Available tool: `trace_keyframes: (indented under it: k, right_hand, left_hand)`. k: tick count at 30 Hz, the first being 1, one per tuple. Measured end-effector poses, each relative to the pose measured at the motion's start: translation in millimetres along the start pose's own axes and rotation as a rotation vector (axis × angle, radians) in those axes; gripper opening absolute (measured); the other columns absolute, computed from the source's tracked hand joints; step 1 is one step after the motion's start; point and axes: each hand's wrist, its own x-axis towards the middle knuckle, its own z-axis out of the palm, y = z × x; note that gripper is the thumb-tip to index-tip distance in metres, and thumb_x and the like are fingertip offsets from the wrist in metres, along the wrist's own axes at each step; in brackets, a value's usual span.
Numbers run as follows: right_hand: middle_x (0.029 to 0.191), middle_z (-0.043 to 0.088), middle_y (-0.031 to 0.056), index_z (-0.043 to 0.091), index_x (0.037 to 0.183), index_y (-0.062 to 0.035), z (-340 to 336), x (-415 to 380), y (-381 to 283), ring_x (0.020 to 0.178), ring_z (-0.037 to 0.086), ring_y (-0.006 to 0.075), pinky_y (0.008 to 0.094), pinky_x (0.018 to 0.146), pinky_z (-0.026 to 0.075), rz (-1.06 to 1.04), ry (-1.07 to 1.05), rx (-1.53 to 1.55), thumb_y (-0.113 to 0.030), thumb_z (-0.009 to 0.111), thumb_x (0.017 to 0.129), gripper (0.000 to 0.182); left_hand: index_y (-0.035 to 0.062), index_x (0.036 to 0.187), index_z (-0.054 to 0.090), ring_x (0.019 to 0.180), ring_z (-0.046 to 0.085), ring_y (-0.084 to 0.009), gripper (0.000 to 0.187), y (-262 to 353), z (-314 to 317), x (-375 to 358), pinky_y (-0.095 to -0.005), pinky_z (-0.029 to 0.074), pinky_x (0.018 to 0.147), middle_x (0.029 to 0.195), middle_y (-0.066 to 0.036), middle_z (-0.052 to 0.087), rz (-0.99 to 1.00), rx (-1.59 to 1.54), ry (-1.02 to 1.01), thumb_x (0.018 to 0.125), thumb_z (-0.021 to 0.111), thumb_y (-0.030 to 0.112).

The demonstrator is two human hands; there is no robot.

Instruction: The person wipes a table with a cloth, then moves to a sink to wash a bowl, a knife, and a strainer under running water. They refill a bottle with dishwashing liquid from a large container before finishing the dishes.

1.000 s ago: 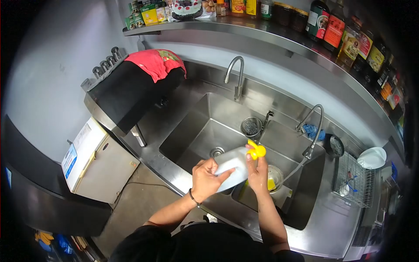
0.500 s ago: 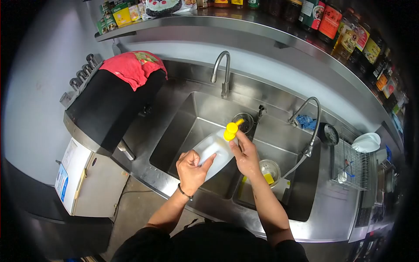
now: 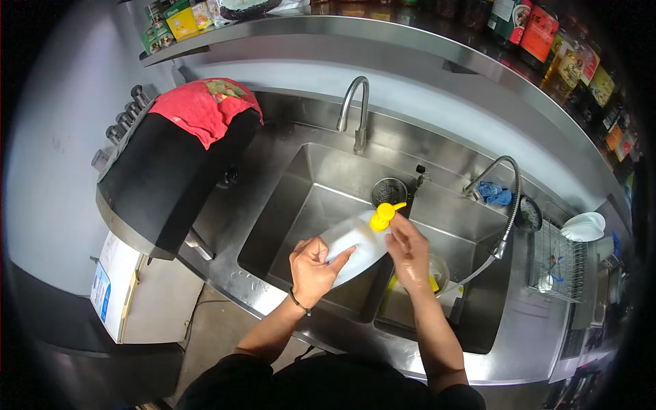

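A whitish translucent plastic jug (image 3: pixel 355 242) with a yellow pump top (image 3: pixel 384 216) is tilted over the sink, its top toward the upper right. My left hand (image 3: pixel 316 270) is closed round the jug's handle, thumb along its side. Close beside the pump top is my right hand (image 3: pixel 410 256), wet, with fingers loosely bent and apart; it does not grip the jug. Below that hand, a metal bowl or strainer (image 3: pixel 441 270) and a yellow sponge (image 3: pixel 434 283) are partly hidden in the right basin.
Two steel basins (image 3: pixel 321 198) lie under my hands, with a faucet (image 3: pixel 361 113) and a spring-hose faucet (image 3: pixel 509 198) behind. A dish rack (image 3: pixel 553 263) stands right; a black unit with a red cloth (image 3: pixel 205 109) stands left. A shelf (image 3: pixel 328 26) of bottles runs overhead.
My right hand has come off the neck below the pump and its fingers have loosened. The jug, still in my left hand, sits slightly further right in view; the view has shifted too.
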Motion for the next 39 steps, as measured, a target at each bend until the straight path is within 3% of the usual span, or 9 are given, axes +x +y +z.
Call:
trace_keyframes:
  k: [3,11,16,20,25,28,33,36,39]
  right_hand:
    - [0.096,0.063,0.0137,0.054,0.111,0.0013,-6.1,-2.3,-19.0,0.08,0.064,0.016,0.0261,0.074,0.05,0.337,-0.26,0.44,-0.007,0.057,0.086,0.026]
    - [0.086,0.066,0.0105,0.061,0.097,0.0006,-65.8,-88.1,35.1,0.077,0.063,0.0145,0.0245,0.068,0.049,0.345,-0.102,-0.352,-0.011,0.06,0.085,0.016]
    - [0.099,0.062,0.0179,0.059,0.101,-0.0002,-160.8,-209.1,36.3,0.095,0.059,0.0329,0.0404,0.084,0.045,0.635,0.131,-0.79,-0.015,0.057,0.085,0.023]
    - [0.13,0.043,0.0189,0.044,0.125,0.0005,-219.8,-315.5,19.4,0.125,0.034,0.0371,0.0426,0.102,0.03,0.704,0.155,-1.167,-0.021,0.06,0.081,0.052]
    - [0.146,0.012,0.0206,0.009,0.142,-0.0063,-199.7,-331.7,43.0,0.134,0.013,0.0351,0.0485,0.108,0.016,0.744,-0.163,-0.948,-0.048,0.071,0.067,0.106]
    - [0.145,0.006,0.0252,0.007,0.135,0.0125,-143.0,-300.7,60.5,0.135,0.005,0.0373,0.0497,0.109,0.007,0.865,-0.376,-1.328,-0.079,0.047,0.062,0.124]
    - [0.145,0.007,0.0246,0.012,0.135,0.0116,-139.1,-297.4,67.6,0.135,0.006,0.038,0.0491,0.109,0.009,0.798,-0.299,-1.198,-0.075,0.048,0.067,0.116]
    - [0.146,0.011,0.0208,0.017,0.137,0.0047,-101.4,-265.8,89.5,0.135,0.009,0.0363,0.0455,0.11,0.009,0.584,-0.504,-1.046,-0.063,0.052,0.075,0.098]
    - [0.145,0.019,0.0151,0.026,0.135,0.0031,-64.9,-200.8,119.2,0.135,0.015,0.0278,0.0401,0.11,0.012,0.383,-0.342,-0.931,-0.044,0.042,0.089,0.067]
  left_hand:
    - [0.0085,0.055,0.026,0.053,0.025,-0.0049,0.054,-11.1,4.9,18.1,-0.0247,0.022,0.041,0.052,0.003,0.027,-0.078,0.042,0.065,0.065,0.079,0.011]
    - [0.0047,0.057,0.03,0.051,0.026,-0.0197,0.052,-63.4,11.2,165.8,-0.0342,0.031,0.047,0.053,-0.008,0.026,0.151,0.214,0.45,0.063,0.079,0.018]
    - [0.007,0.058,0.044,0.05,0.05,-0.0286,0.054,-190.9,29.8,295.3,-0.0389,0.04,0.049,0.057,-0.011,0.049,0.29,0.575,0.437,0.068,0.07,0.053]
    - [0.0056,0.09,0.06,0.081,0.062,-0.0295,0.056,-360.0,20.4,432.9,-0.0407,0.048,0.072,0.086,-0.015,0.065,0.197,0.693,0.242,0.072,0.06,0.059]
    - [0.0062,0.107,0.058,0.091,0.059,-0.0374,0.059,-402.2,-0.2,515.0,-0.0424,0.046,0.08,0.098,-0.018,0.062,0.243,0.853,0.147,0.079,0.05,0.058]
    - [0.0047,0.111,0.056,0.091,0.058,-0.0383,0.06,-399.5,5.8,512.0,-0.0439,0.045,0.08,0.098,-0.019,0.061,0.303,0.994,0.116,0.082,0.048,0.056]
    - [-0.0047,0.112,0.052,0.091,0.054,-0.0418,0.062,-381.2,16.2,473.3,-0.0477,0.042,0.082,0.096,-0.025,0.057,0.562,1.272,0.34,0.084,0.05,0.051]
    - [-0.0074,0.114,0.047,0.099,0.049,-0.0402,0.056,-278.0,57.8,345.5,-0.0462,0.038,0.088,0.104,-0.027,0.052,0.785,0.875,0.379,0.085,0.055,0.04]
    - [-0.0081,0.122,0.037,0.111,0.04,-0.0366,0.051,-158.0,90.5,151.1,-0.044,0.031,0.097,0.119,-0.028,0.039,0.646,0.46,-0.068,0.088,0.055,0.025]
